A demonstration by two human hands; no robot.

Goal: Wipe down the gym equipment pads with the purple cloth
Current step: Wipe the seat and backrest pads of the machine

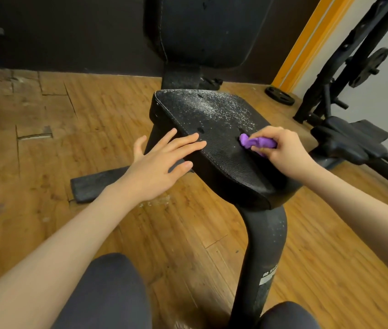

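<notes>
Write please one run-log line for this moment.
right hand: grips purple cloth on seat pad | left hand: flat on pad edge | far half: white specks | back pad: not touched

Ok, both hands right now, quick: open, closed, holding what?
Left hand: open, fingers flat on the seat pad.
Right hand: closed, gripping the purple cloth.

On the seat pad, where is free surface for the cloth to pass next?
The dusty far half of the seat pad lies bare, beyond the left hand and purple cloth. The near half is crowded: both hands sit there, the right hand gripping the cloth.
</notes>
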